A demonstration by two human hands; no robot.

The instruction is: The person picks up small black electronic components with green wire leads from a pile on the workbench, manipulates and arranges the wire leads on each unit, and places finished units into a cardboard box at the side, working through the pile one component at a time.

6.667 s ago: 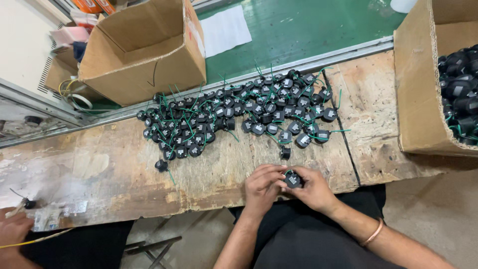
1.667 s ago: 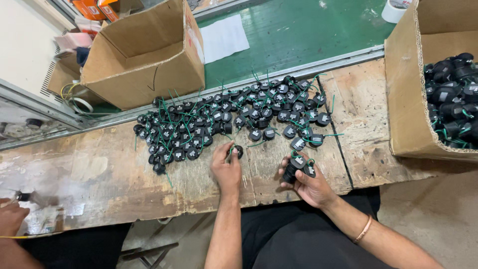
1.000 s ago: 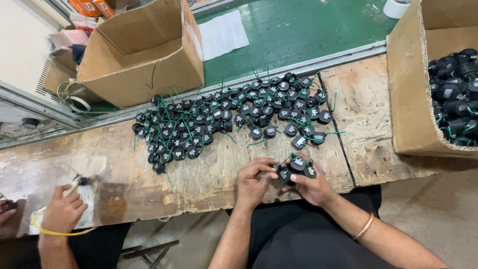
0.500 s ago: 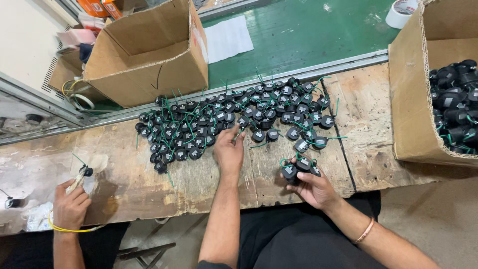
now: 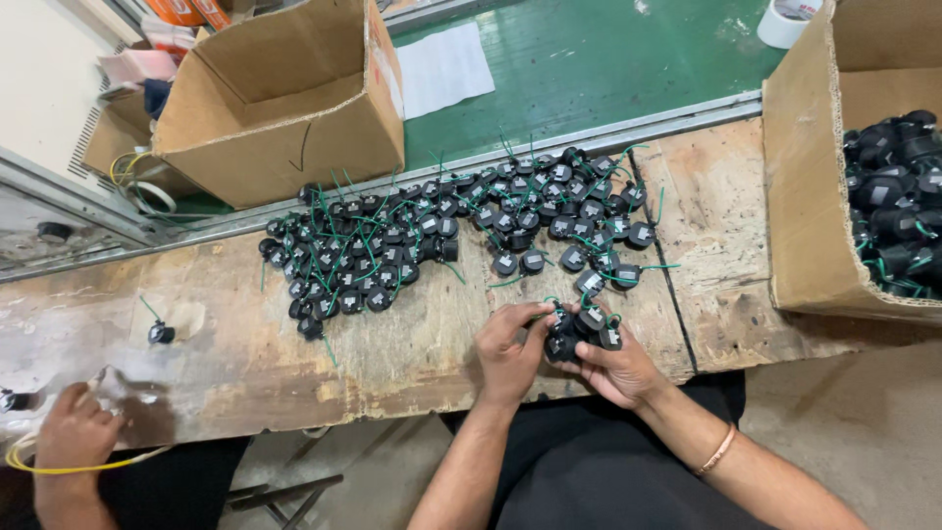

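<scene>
Worn wooden counter, spanning the view, with a green floor mat beyond its metal edge rail. Open brown cardboard box, empty, at upper left behind the counter; second brown cardboard box at the right edge, filled with black round parts. Spread heap of small black round components with green wire leads, lying across the middle of the counter, just beyond my hands. My right hand, palm up at the near counter edge, cups a small cluster of black round components, its fingers curled round them from below. My left hand, pressed against the right, pinches the left side of the same cluster with its fingertips; both hands are together, closed on the cluster. One stray black round component rests alone at the left. Another person's hand, lower left, holds a yellow wire.
</scene>
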